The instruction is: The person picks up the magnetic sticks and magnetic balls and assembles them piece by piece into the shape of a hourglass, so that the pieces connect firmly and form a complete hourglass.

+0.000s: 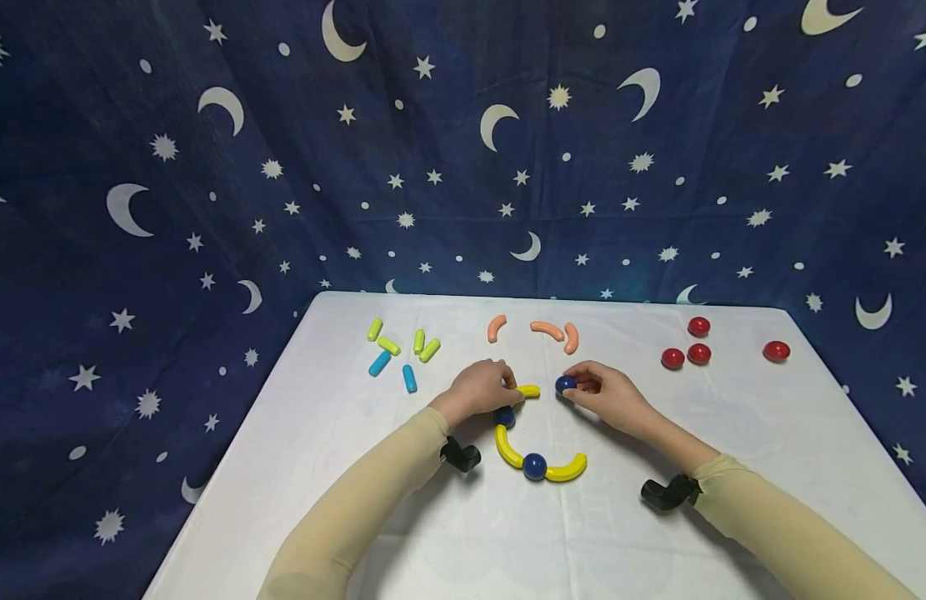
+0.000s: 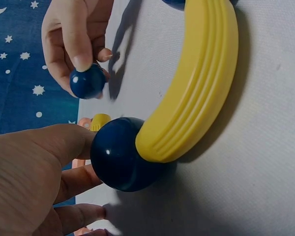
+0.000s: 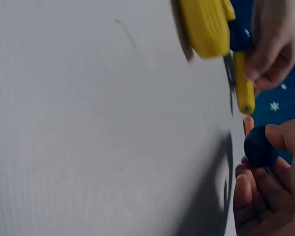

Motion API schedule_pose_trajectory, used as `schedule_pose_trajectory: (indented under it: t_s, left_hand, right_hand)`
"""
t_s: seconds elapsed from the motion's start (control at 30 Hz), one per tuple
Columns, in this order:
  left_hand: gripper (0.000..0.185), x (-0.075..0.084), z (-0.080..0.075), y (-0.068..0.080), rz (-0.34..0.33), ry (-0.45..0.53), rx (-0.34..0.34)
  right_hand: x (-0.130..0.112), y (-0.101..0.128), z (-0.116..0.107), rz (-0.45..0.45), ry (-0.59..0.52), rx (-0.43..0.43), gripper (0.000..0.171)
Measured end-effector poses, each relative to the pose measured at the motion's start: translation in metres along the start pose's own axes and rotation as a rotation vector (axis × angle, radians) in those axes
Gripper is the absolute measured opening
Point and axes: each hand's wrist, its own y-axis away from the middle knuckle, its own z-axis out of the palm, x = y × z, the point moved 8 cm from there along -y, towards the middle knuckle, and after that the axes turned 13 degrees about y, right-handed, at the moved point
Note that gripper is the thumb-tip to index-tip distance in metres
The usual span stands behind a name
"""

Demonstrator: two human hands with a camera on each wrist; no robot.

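Note:
On the white table [image 1: 357, 467] lies a chain of two yellow curved pieces [image 1: 508, 447] joined by a blue ball [image 1: 534, 466], with a second blue ball [image 1: 504, 417] at its upper end. My left hand [image 1: 511, 387] grips a third yellow curved piece [image 1: 530, 390] at that upper ball [image 2: 120, 155]. In the right wrist view its fingers [image 3: 273, 44] curl round this piece [image 3: 243, 86]. My right hand [image 1: 575, 392] pinches a loose blue ball [image 1: 564, 383] just right of the piece's free end, a small gap apart. The same ball [image 3: 258, 146] sits at my right hand's fingertips.
Several short yellow-green and blue capsules [image 1: 402, 350] lie at the back left. Three orange curved pieces [image 1: 547, 330] lie at the back middle. Red discs [image 1: 695, 346] sit at the back right, one [image 1: 776, 351] apart. A starry blue cloth hangs behind the table.

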Motion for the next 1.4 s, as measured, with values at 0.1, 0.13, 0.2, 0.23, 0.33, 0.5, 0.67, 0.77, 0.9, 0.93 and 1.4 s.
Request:
schedule_pose_trajectory:
  t_s: [0.1,0.13,0.2,0.23,0.33,0.5,0.67,0.77,0.9,0.93,1.4]
  left_hand:
    - [0.021,0.000,0.000,-0.001,-0.006,0.000,0.000]
    - [0.021,-0.001,0.000,-0.001,-0.007,0.000,0.000]
    - [0.022,-0.001,0.000,-0.002,-0.009,-0.003,-0.001]
    - [0.022,-0.001,0.000,-0.002,-0.010,-0.003,-0.002]
    - [0.022,-0.001,0.001,-0.003,-0.013,-0.005,-0.003]
    - [0.022,-0.001,0.001,-0.002,-0.020,-0.009,-0.006]
    - [0.023,-0.001,0.000,-0.002,-0.018,-0.008,-0.007]
    - [0.023,0.000,0.000,-0.001,-0.022,-0.011,-0.010]
    - [0.024,0.000,0.000,-0.001,-0.019,-0.011,-0.015]
    - [0.025,0.000,0.000,-0.001,-0.016,-0.012,-0.016]
    - [0.023,0.004,0.001,0.002,0.028,-0.044,-0.025]
  right_hand:
    - [-0.007,-0.001,0.007,-0.026,0.005,-0.021,0.036]
    - [-0.009,-0.001,0.009,-0.039,0.009,-0.023,0.035]
    - [-0.013,-0.002,0.012,-0.061,0.015,-0.023,0.034]
    - [-0.014,-0.002,0.013,-0.069,0.016,-0.022,0.034]
    - [-0.017,-0.003,0.016,-0.084,0.016,-0.023,0.033]
    - [-0.019,-0.003,0.019,-0.074,-0.010,-0.033,0.033]
    - [-0.020,-0.003,0.021,-0.070,-0.001,-0.033,0.033]
    - [-0.020,-0.003,0.021,-0.066,0.011,-0.031,0.034]
    - [-0.020,-0.005,0.022,-0.072,0.022,-0.038,0.035]
    - [-0.021,-0.005,0.022,-0.077,0.021,-0.043,0.035]
    - [-0.028,-0.005,0.013,-0.066,0.024,-0.080,0.038]
